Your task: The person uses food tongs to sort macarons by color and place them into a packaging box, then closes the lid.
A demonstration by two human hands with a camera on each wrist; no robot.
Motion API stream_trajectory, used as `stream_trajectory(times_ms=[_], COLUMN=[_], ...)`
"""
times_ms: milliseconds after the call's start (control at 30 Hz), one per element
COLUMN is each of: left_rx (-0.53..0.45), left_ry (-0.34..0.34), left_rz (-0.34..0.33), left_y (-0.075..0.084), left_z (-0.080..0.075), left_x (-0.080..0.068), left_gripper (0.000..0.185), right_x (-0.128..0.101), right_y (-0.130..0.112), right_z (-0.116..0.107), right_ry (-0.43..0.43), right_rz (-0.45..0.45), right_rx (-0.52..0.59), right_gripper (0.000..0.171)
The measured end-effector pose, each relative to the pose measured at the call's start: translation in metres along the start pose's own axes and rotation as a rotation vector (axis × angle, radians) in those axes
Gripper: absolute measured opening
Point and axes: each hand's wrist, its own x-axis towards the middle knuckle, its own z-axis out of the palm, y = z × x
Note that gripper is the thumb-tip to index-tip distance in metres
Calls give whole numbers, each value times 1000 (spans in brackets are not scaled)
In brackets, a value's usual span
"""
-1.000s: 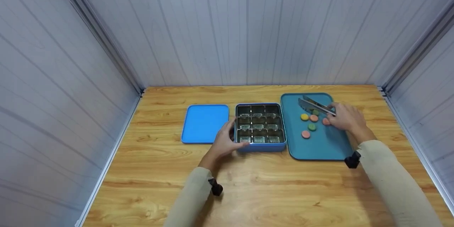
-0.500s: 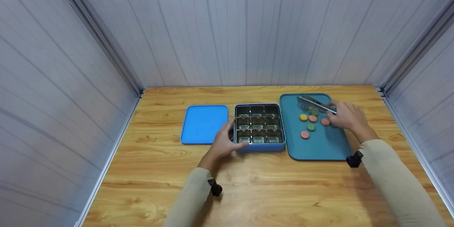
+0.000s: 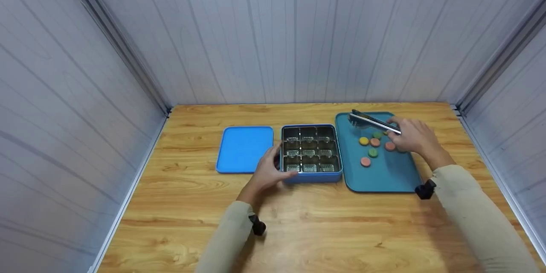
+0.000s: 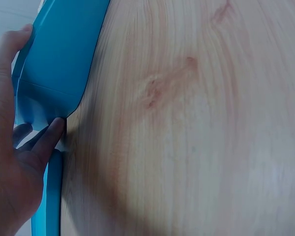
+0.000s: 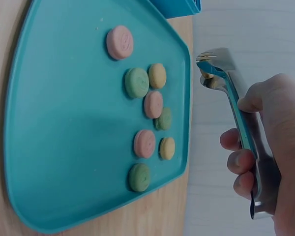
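Tongs (image 3: 376,122) gripped in the right hand (image 3: 414,137) pinch something yellowish (image 5: 206,74) above the tray (image 3: 379,178); the left hand (image 3: 268,171) grips the box (image 3: 318,177).

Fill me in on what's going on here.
A person's right hand holds metal tongs raised off the teal tray, with what looks like a yellow macaron between their tips. Eight more macarons lie on the tray. The left hand rests against the blue box, whose nine compartments show no macarons. A blue lid lies left of it.
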Motion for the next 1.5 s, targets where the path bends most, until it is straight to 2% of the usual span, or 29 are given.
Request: stream_trajectory(times_ms=[200, 267, 433, 500, 600, 667, 767, 900, 1133, 1267, 1500], left_rx=[6, -17, 6, 16, 11, -7, -5, 0, -4, -12, 2], left_ry=[17, 6, 11, 5, -10, -20, -22, -6, 4, -7, 1], left_rz=[8, 13, 29, 10, -18, -26, -21, -22, -3, -6, 9], left_y=[-8, -4, -17, -21, -17, -9, -2, 1, 1, 0, -12], left_z=[1, -1, 4, 5, 3, 0, -1, -1, 0, -1, 2], left_x=[2, 0, 4, 5, 4, 2, 0, -1, -3, -3, 1], left_gripper=[121, 121, 123, 126, 128, 126, 122, 121, 120, 120, 124], right_x=[5, 6, 10, 12, 13, 14, 16, 19, 24, 27, 30], right_y=[-13, -18, -29, -33, -41, -46, -55, -66, -85, -96, -116], right_z=[-2, -2, -2, -2, -1, 0, 1, 3, 7, 11, 18], right_ry=[-6, -11, 19, 32, 36, 30, 23, 21, 37, 49, 63], right_rz=[-30, -33, -68, -85, -97, -96, -105, -139, -202, -236, -272], right_rx=[-12, -6, -5, -6, -1, 0, -4, -4, -65, -65, -39], right_gripper=[48, 47, 44, 43, 44, 44, 45, 44, 43, 42, 40])
